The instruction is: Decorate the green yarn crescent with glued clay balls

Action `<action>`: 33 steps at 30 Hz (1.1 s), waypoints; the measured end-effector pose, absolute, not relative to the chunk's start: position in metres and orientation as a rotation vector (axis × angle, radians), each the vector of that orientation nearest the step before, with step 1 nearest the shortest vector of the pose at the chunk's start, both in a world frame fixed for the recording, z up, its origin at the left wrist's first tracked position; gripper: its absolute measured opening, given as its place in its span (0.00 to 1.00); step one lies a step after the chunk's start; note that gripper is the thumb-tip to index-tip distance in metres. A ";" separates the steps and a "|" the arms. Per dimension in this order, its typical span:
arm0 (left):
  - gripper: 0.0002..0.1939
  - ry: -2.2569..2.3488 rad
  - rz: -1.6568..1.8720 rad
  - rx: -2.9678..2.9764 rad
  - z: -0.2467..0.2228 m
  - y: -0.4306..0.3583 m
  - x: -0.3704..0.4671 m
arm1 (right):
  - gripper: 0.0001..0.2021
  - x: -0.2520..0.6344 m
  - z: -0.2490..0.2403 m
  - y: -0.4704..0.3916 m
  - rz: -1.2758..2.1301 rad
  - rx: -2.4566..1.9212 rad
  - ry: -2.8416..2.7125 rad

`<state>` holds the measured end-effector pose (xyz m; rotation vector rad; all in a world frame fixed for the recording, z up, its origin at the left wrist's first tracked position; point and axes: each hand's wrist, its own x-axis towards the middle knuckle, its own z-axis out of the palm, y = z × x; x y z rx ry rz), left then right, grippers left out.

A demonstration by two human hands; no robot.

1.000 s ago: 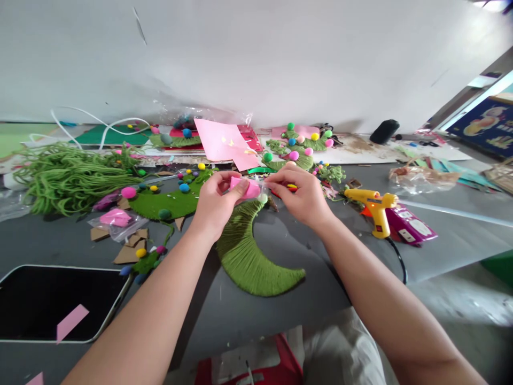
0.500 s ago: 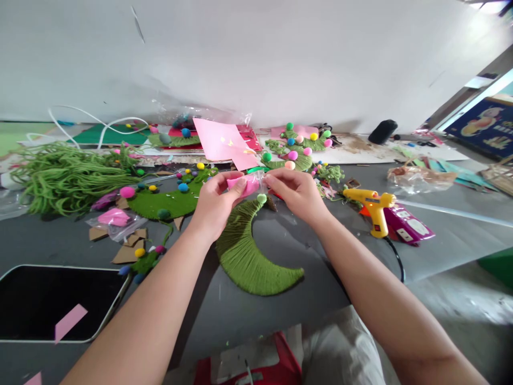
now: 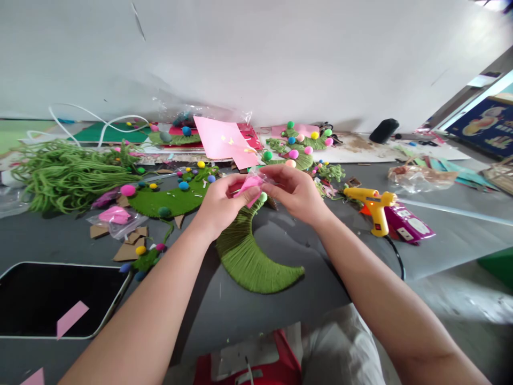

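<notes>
Looks like a craft workspace, set below a pale wall [image 3: 256, 64] that fills the top of the frame. Can be recognised by a grey table [image 3: 320, 283] cluttered with making supplies: at left, a heap of loose green yarn [image 3: 72, 174], bright pompoms [image 3: 128, 190] and cardboard scraps [image 3: 130, 251]; at upper centre, pink card [image 3: 220, 139]; at centre, a crescent [image 3: 256, 256] wrapped in green yarn; at centre right, a yellow glue gun [image 3: 374, 206] with a black cord.
</notes>
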<state>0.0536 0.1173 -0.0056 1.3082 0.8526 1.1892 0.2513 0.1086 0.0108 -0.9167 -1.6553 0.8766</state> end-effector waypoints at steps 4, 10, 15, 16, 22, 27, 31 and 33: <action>0.22 0.908 1.244 1.383 -0.009 0.118 0.055 | 0.17 0.249 0.007 0.111 0.853 -0.932 -1.602; 0.21 0.936 1.347 1.363 -0.010 0.118 0.060 | 0.23 0.242 0.001 0.112 0.901 -0.987 -1.440; 0.20 0.945 1.353 1.390 -0.015 0.119 0.064 | 0.14 0.233 -0.005 0.107 0.774 -1.029 -1.597; 0.20 0.921 1.336 1.436 -0.016 0.118 0.065 | 0.15 0.232 -0.007 0.106 0.718 -1.027 -1.635; 0.18 0.812 1.276 1.442 -0.011 0.108 0.069 | 0.23 0.228 -0.007 0.098 0.551 -0.942 -1.889; 0.24 0.778 1.263 1.519 -0.003 0.100 0.070 | 0.38 0.220 -0.005 0.087 0.554 -0.911 -1.981; 0.23 0.747 1.246 1.507 -0.001 0.101 0.069 | 0.39 0.220 -0.005 0.088 0.574 -0.893 -2.019; 0.20 0.676 1.230 1.415 -0.002 0.105 0.067 | 0.34 0.224 -0.007 0.093 0.596 -0.931 -1.969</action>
